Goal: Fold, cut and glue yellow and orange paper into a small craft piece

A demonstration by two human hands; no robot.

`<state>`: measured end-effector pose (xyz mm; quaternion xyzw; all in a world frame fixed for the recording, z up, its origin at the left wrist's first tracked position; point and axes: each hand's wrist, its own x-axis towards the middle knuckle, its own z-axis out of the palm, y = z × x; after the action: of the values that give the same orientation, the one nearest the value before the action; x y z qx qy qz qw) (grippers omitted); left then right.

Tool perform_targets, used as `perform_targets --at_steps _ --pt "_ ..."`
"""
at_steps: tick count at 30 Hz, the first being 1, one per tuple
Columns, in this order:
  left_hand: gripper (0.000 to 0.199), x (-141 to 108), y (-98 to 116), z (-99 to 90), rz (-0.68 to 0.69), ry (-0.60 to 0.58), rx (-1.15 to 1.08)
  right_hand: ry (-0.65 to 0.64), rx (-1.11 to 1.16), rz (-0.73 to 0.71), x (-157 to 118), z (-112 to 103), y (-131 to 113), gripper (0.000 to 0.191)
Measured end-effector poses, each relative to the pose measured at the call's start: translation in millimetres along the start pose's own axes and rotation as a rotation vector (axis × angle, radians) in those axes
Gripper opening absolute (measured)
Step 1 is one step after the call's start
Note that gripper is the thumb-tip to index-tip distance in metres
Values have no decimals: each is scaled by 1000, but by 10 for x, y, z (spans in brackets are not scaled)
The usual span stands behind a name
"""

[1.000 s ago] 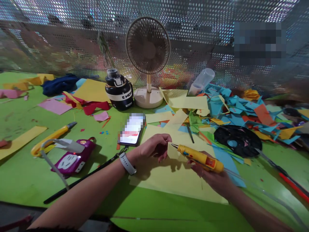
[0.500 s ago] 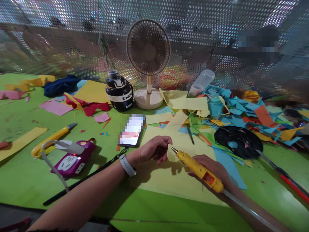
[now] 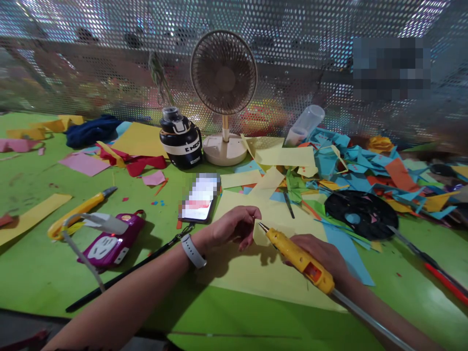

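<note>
My right hand (image 3: 317, 251) is wrapped round a yellow glue gun (image 3: 302, 258), with a clear glue stick (image 3: 369, 319) trailing out of its back end. Its metal nozzle points left, at the edge of a small piece of pale yellow paper (image 3: 262, 236). That piece is pinched in my left hand (image 3: 236, 226), whose fingers curl over it. Whether the nozzle touches the paper I cannot tell. Beneath both hands lies a large pale yellow sheet (image 3: 237, 273) on the green table.
A lit phone (image 3: 200, 197) and a purple power strip (image 3: 109, 241) lie left, near a yellow-handled cutter (image 3: 82, 212). Behind stand a black bottle (image 3: 182, 141) and a fan (image 3: 224, 148). Paper scraps (image 3: 351, 151) and a black disc (image 3: 360, 214) are at right.
The glue gun has shifted very slightly left and down along with my right hand. My left hand stays nearly still with the paper piece.
</note>
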<state>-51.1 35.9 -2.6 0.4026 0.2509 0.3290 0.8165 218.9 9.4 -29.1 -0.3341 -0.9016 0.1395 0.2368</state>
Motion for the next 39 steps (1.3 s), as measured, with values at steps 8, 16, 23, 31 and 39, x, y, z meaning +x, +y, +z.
perform_targets --at_steps 8,16,23,31,39 --pt "9 -13 3 17 -2 -11 -26 3 -20 -18 27 -34 0 28" --pt "9 -26 -16 38 -7 -4 -78 17 -39 -124 70 -84 -43 28" --pt "10 -16 -41 42 6 -19 -136 96 -105 -196 124 -159 -212 29" --pt "10 -17 -45 53 3 -25 -140 131 -160 -232 153 -208 -280 28" --pt "11 -12 22 8 26 73 34 186 -127 -173 140 -325 -284 30"
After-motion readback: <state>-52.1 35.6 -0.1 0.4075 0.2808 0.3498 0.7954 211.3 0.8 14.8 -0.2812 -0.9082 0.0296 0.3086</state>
